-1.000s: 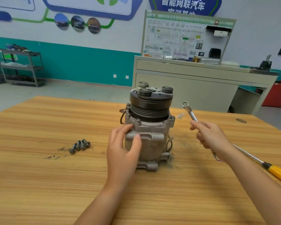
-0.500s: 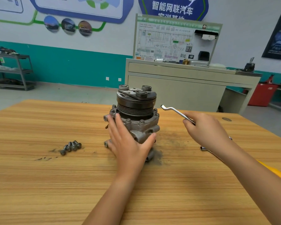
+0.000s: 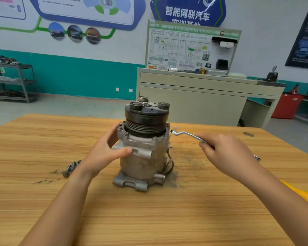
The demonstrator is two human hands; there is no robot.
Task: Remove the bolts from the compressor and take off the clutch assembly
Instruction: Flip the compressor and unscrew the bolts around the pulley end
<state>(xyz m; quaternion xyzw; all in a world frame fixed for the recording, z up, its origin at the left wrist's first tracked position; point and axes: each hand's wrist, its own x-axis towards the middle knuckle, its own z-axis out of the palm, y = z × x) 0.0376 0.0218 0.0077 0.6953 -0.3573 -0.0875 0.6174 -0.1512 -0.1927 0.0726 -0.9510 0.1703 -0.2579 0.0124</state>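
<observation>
A grey aluminium compressor stands upright in the middle of the wooden table. Its black grooved clutch assembly sits on top. My left hand grips the compressor's upper left flange, thumb across the front. My right hand holds an offset ring wrench to the right of the compressor; the wrench's ring end points at the housing's top edge, a small gap away. Several loose bolts lie on the table at the left, partly behind my left forearm.
A yellow-handled tool lies at the table's right edge behind my right forearm. Dark grime marks the table around the compressor. Beyond the table stand a beige training cabinet, a metal shelf rack and a red bin.
My left hand has shifted from the compressor's front to its upper left flange. The compressor has turned on the table. My right hand with the wrench stays to the right, ring end near the housing.
</observation>
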